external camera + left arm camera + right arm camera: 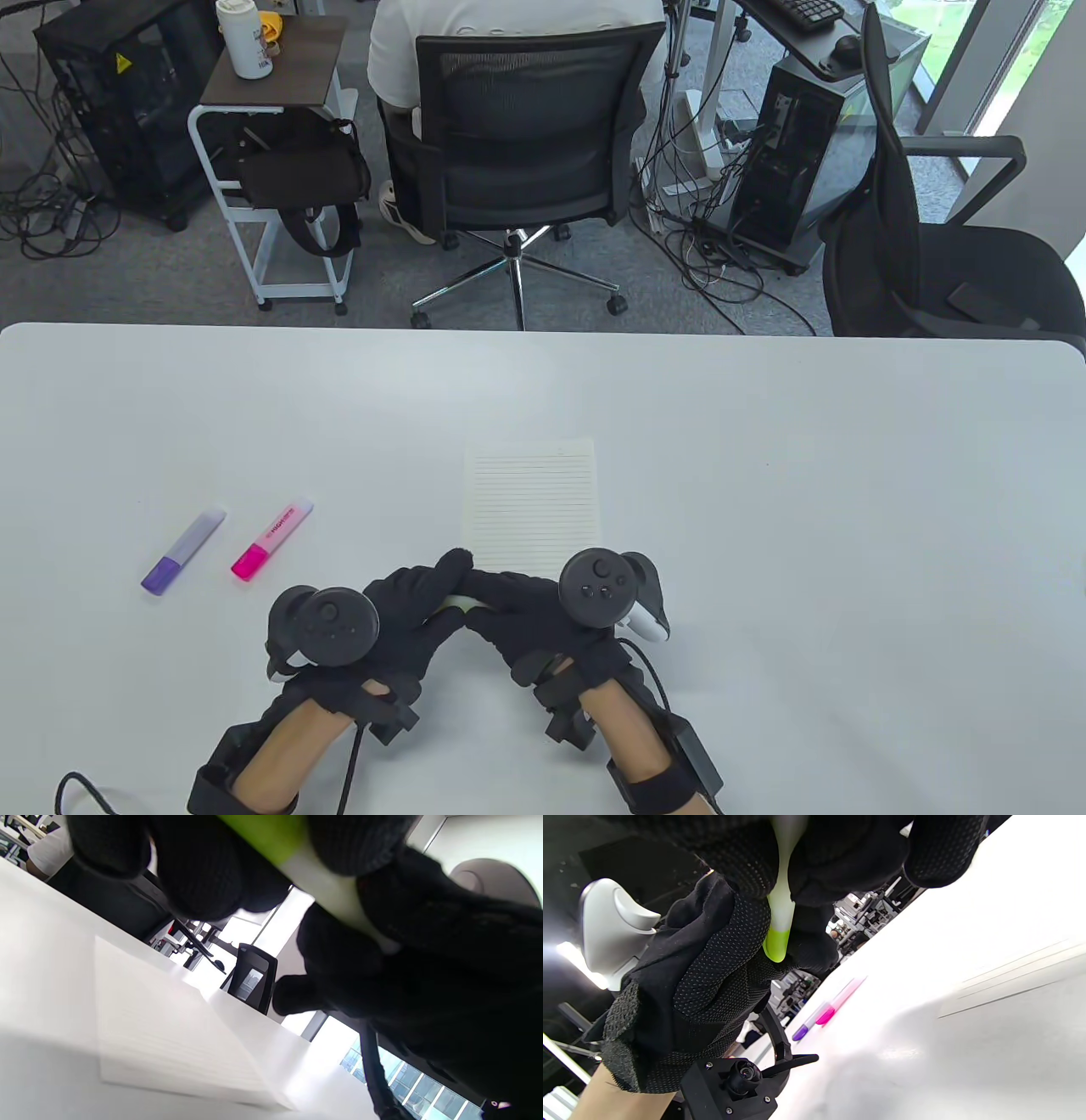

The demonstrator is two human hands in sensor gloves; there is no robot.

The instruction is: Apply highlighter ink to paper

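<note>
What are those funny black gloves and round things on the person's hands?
Both hands wear black knit gloves with tiny grip dots. On the back of the left hand sits a dark round tracker with buttons; the right hand has one too, part white. Black straps wrap the wrists, and black cables trail off.

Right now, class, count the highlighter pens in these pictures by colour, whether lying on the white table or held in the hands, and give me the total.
Purple highlighter pen, lying on the table: 1
Pink highlighter pen, lying on the table beside the purple one: 1
Green-and-white highlighter pen, held between the left hand and the right hand: 1
Total: 3
</note>
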